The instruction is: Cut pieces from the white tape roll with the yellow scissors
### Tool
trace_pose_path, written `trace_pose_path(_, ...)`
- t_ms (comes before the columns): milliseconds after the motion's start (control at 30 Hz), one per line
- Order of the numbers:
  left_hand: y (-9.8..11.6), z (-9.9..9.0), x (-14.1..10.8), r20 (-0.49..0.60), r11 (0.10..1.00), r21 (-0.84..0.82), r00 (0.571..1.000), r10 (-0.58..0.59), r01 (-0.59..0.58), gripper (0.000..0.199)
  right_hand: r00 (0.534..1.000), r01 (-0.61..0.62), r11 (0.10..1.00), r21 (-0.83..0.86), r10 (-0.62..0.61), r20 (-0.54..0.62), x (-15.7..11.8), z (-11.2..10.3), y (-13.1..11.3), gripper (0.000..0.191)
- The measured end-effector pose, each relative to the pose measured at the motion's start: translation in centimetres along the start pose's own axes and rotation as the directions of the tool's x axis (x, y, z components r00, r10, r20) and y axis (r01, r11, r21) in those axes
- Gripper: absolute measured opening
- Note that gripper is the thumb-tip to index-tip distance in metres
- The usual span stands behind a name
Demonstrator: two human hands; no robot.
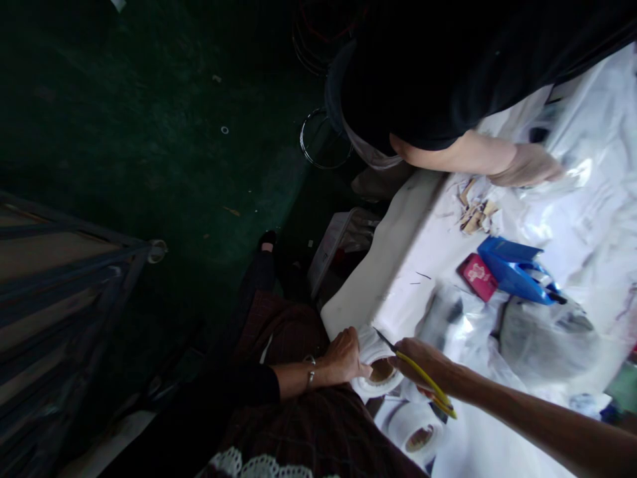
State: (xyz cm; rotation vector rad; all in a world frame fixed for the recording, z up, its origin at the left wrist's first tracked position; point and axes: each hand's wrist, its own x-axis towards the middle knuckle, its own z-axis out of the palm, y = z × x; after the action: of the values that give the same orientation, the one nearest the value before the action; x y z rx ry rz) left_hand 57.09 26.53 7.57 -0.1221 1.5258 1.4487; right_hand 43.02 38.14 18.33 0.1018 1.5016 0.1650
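My left hand is closed on the edge of a white roll with a brown cardboard core, at the table's near edge. Closed round a pair of yellow-handled scissors, my right hand is just right of that roll. The dark blade tip points up and left across the roll's far side. My fingers partly hide the scissors' handles. A second white roll lies close below the first one.
Beyond my hands, the white table bears a blue dispenser-like object, a red box, clear plastic bags and scraps. A co-worker's hand touches plastic farther along. A metal rack stands left.
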Motion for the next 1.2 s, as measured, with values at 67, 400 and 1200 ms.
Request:
trace_pose_path(67,0.3,-0.3,0.1,0.016,1.000,-0.006,1.000,-0.014,0.014,0.071,0.981,0.036,0.991,-0.133,-0.060,-0.186,-0.2,0.7,0.9,0.023)
trace_pose_path(400,0.2,-0.7,0.5,-0.019,0.999,-0.023,0.999,0.034,-0.035,0.071,0.902,-0.345,0.802,0.488,0.140,0.408,-0.9,-1.8,0.4,0.029)
trace_pose_path(1200,0.2,-0.9,-0.1,-0.009,0.998,-0.048,1.000,0.026,-0.027,0.069,0.986,-0.043,0.985,-0.168,0.015,-0.164,0.8,-0.2,-0.7,0.022)
